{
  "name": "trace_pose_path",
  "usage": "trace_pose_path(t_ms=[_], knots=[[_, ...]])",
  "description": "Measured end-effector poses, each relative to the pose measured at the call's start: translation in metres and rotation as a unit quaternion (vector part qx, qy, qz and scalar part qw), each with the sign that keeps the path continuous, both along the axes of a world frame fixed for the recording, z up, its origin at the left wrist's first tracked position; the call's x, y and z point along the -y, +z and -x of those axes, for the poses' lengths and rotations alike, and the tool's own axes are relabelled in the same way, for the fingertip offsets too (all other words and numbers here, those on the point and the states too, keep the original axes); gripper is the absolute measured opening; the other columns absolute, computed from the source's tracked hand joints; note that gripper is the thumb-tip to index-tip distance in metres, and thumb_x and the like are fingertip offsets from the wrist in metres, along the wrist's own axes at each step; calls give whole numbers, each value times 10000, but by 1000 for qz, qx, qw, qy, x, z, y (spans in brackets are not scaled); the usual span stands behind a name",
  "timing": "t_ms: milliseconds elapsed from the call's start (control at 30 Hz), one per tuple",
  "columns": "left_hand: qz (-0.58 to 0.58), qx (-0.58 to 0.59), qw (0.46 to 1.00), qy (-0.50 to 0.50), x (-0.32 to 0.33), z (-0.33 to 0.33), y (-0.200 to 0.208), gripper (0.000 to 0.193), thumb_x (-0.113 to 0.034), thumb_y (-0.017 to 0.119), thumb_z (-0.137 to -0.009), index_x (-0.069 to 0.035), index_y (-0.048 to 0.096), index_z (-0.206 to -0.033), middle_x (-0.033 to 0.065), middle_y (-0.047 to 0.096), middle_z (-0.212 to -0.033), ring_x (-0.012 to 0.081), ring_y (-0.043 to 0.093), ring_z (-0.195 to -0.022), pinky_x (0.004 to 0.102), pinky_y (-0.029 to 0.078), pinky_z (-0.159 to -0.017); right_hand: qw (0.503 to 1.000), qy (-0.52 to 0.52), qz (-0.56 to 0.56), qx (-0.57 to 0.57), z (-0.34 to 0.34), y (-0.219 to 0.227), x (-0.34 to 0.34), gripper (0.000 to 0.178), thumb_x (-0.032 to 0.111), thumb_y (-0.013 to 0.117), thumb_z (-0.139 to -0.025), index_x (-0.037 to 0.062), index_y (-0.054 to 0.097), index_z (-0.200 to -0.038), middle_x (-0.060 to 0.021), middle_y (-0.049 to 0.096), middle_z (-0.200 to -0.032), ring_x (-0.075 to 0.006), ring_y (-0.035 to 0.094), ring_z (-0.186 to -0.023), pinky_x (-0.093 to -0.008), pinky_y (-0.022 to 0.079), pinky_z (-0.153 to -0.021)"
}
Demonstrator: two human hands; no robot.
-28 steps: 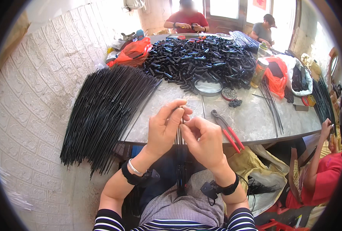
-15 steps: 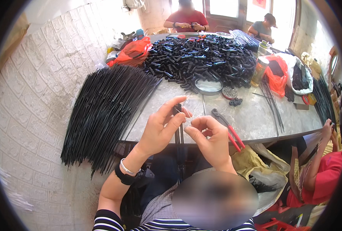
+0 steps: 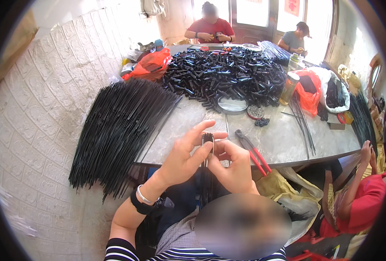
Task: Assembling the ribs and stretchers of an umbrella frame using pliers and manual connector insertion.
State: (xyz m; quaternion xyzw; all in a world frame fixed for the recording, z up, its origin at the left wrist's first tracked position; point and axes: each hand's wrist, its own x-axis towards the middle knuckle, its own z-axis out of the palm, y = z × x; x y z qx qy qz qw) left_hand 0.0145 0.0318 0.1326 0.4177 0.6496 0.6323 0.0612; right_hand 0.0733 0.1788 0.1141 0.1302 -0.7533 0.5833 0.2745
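Upright between my hands stands a small bundle of thin black rods point(image 3: 207, 138), its notched upper end poking out above my fingers. My left hand point(image 3: 182, 154) is closed round it, thumb against the near side and index finger stretched past the top. A thin silvery wire point(image 3: 203, 143) runs down along both sides of the bundle's upper end. Pressed close on the right, my right hand point(image 3: 233, 167) pinches at the wire just below the top; its fingertips are partly hidden. The rods' lower part hangs down past the table edge toward my lap.
A thick stack of black rods point(image 3: 119, 135) lies left. Black tubular pieces point(image 3: 223, 74) are heaped at the back, near a round dish of wires point(image 3: 232, 105). Red-handled pincers point(image 3: 253, 152) lie right, beyond them a jar point(image 3: 288, 88). Other people work across the table and at right.
My right hand has moved left and in against the bundle, from holding the wire out to the side. Both hands sit slightly lower, and the wire now lies along the bundle's sides.
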Motion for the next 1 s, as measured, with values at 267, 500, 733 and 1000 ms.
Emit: trace_pose_path(t_ms=[267,500,733,1000], knots=[[42,-42,988,141,-4,-21,5,318,-11,622,-882,21,579,-1196,120,710,-994,144,677,-900,263,541,-789,998,-56,-3,22,-18,6,-2,146,18,661,-755,-31,629,-889,-141,647,-765,-219,686,-701,-289,546,-649],[15,-77,978,195,-6,-24,5,232,41,597,-863,30,662,-1086,129,720,-942,154,691,-855,262,564,-753,988,47,111,99,-13,-1,-8,171,15,644,-778,-59,634,-932,-107,679,-794,-132,677,-730,-267,542,-656],[-21,-31,982,183,-10,-17,7,272,76,595,-824,23,666,-1081,90,703,-953,117,668,-852,228,547,-718,988,47,96,116,-9,9,-2,183,9,641,-789,-49,630,-961,-98,675,-819,-120,661,-750,-270,558,-656],[-12,-75,976,202,-10,-8,13,306,85,606,-787,-13,686,-1065,44,656,-938,68,619,-813,190,510,-648,994,8,69,84,3,2,3,196,5,653,-777,-40,627,-966,-115,662,-826,-154,670,-743,-286,571,-645]])
